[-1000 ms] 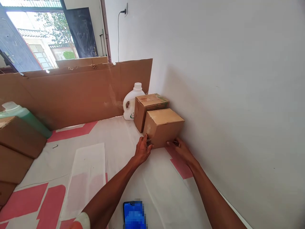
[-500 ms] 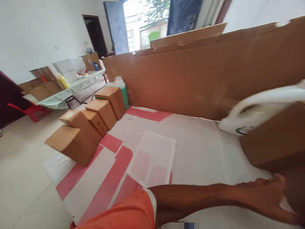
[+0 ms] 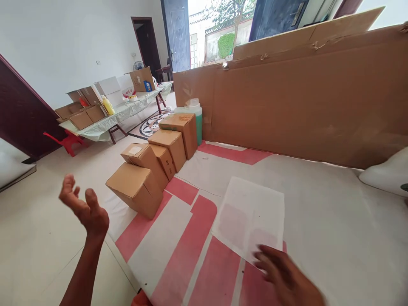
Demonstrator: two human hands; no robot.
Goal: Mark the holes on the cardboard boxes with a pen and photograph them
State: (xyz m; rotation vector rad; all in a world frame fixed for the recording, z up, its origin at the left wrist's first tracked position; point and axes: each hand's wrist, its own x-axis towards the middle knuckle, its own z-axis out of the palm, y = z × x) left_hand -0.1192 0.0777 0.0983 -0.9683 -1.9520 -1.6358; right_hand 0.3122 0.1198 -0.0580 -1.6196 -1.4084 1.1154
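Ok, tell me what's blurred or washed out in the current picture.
All head view: the right hand is smeared, probably by motion; the left hand looks sharper; daylight washes out parts of the doorway; the nearest box is fairly crisp.

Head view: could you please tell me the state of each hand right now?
Left hand: open, fingers loosely curled, holding nothing.
Right hand: blurred, but looks open near the white sheet, nothing visible in it.
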